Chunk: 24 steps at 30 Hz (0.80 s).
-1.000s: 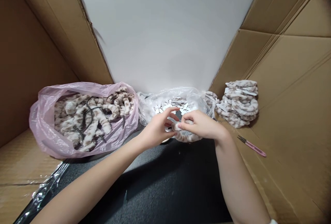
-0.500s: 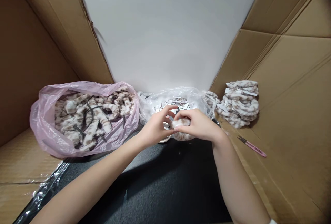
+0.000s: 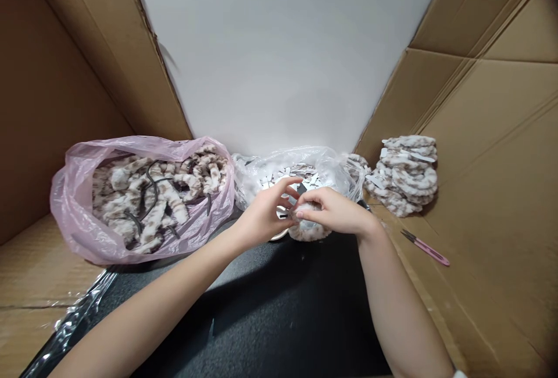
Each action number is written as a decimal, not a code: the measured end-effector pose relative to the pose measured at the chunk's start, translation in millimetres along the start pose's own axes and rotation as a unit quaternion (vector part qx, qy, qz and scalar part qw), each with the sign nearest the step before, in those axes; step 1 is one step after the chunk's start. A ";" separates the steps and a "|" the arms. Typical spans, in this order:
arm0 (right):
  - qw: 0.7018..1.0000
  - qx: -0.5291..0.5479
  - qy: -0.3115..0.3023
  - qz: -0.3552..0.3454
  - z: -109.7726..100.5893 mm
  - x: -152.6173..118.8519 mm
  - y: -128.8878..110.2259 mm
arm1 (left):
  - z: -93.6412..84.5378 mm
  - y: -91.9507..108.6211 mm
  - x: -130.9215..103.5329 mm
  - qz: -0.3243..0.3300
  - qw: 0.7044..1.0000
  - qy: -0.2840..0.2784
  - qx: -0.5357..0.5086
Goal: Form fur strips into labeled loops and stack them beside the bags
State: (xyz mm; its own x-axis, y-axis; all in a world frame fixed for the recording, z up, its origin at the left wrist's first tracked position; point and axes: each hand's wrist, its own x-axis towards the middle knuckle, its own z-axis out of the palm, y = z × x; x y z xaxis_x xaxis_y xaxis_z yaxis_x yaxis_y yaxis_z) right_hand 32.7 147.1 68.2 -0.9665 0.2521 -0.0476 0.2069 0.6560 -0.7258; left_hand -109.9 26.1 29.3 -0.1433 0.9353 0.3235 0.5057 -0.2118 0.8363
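Observation:
A fluffy white-and-brown fur band (image 3: 310, 232), bent into a loop, hangs between my hands above the front of the dark work surface. My right hand (image 3: 333, 210) pinches its upper part between thumb and fingers. My left hand (image 3: 265, 214) is curled at the band's left end, thumb below and fingers above, with the index finger raised. A small dark tip shows beside the left fingers; I cannot make out what it belongs to. Behind the hands, a clear plastic bag (image 3: 325, 160) holds several white tags (image 3: 300, 173). A round pale rim (image 3: 279, 236) is partly hidden beneath my left hand.
On the left lies a pink plastic bag (image 3: 72, 209) full of fur pieces and dark cords. Fur bands with white tags are stacked (image 3: 405, 180) at right, near pink-handled thread snips (image 3: 429, 251). Cardboard walls (image 3: 501, 151) flank the dark work surface (image 3: 270, 320).
My right fingers have shifted along the band, drawing in slightly toward my left hand. More of the loop now hangs below them. The left hand stays nearly in place.

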 end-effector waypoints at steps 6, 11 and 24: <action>0.998 -0.021 0.054 -0.023 7.4 3.3 -1.9 | -0.7 0.0 -0.7 0.001 1.000 0.019 -0.011; 0.992 0.006 0.124 -0.011 12.1 7.6 -3.7 | -2.3 -0.8 -0.2 -0.003 0.999 0.035 -0.012; 0.991 0.000 0.134 -0.008 13.2 4.1 -5.6 | -0.3 2.5 -0.9 0.004 0.999 0.051 0.003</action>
State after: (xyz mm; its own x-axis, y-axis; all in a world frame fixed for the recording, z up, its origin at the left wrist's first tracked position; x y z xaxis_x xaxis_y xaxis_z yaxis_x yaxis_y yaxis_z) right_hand 25.5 135.1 63.0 -0.8949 0.4215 0.1467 0.1924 0.6610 -0.7253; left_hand -108.8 24.7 31.2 -0.2254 0.8994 0.3745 0.5128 -0.2173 0.8305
